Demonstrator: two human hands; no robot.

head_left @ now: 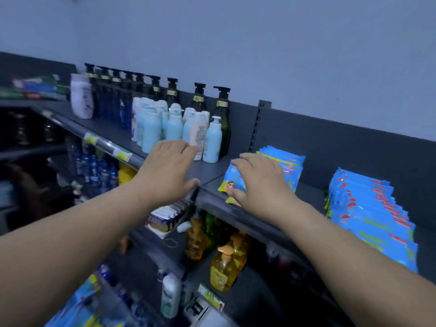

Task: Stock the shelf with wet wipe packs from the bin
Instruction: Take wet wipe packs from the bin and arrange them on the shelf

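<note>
While the left hand hovers above the dark shelf, fingers straight, the right hand seemingly presses a wipe pack.

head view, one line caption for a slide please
Right hand rests on a stack of wet wipe packs on the top shelf, left hand open beside the pale blue bottles.

You face a dark grey metal shelf. From your left it carries flat toothpaste boxes, a white plastic bottle, dark pump bottles with pale blue bottles just before them, a stack of blue wet wipe packs, and, apart at the right, a longer row of blue packs.
</note>
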